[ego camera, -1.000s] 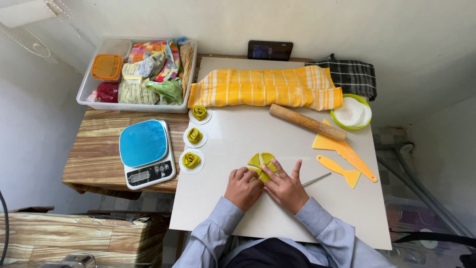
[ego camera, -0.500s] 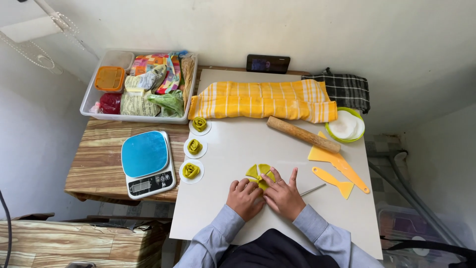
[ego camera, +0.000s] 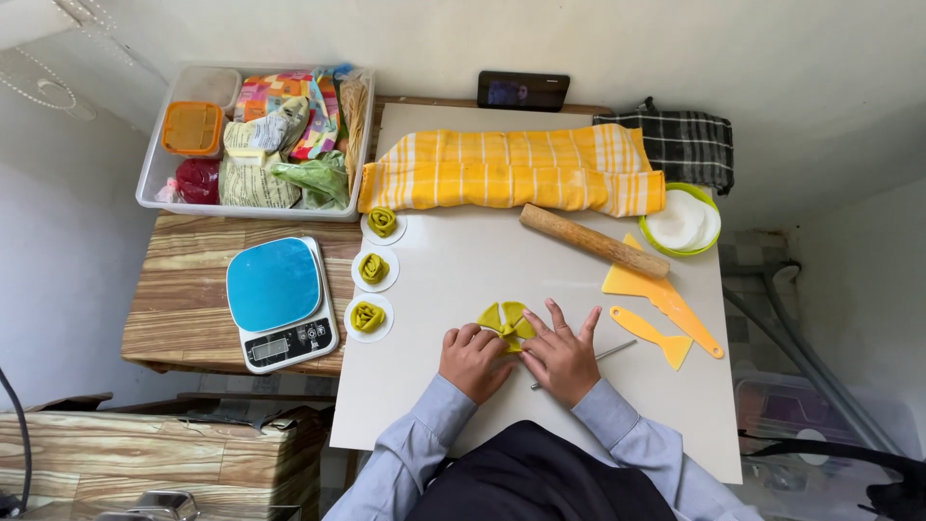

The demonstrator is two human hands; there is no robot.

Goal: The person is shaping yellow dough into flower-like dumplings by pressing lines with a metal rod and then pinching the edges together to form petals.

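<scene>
1. Far left, back: clear plastic bin [ego camera: 154, 188] on the wooden side table. Inside it: an orange-lidded box [ego camera: 192, 127], a dark red packet [ego camera: 198, 179], pale paper-wrapped packages with printed labels, a green bag [ego camera: 318, 180] and a multicoloured wrapper.
2. In front of the bin: kitchen scale [ego camera: 281, 301], blue square top, white body, small display at its near edge.
3. Left edge of the white desk [ego camera: 463, 260]: three white discs in a column, each bearing one rolled yellow-green dough rose [ego camera: 367, 316].
4. My left hand [ego camera: 472, 359]: fingers curled, pressing on the near-left edge of the yellow dough piece [ego camera: 507, 319], which lies flat near the desk's middle, cut into petals.
5. My right hand [ego camera: 561, 359]: fingers spread, tips touching the dough's right side. Neither hand grips anything.
6. Just right of that hand: thin metal rod [ego camera: 617, 349].
7. Back: yellow striped towel [ego camera: 511, 172]; wooden rolling pin [ego camera: 593, 241] before it.
8. Right: two yellow scrapers [ego camera: 661, 294]; green-rimmed bowl [ego camera: 683, 222] of white discs.
</scene>
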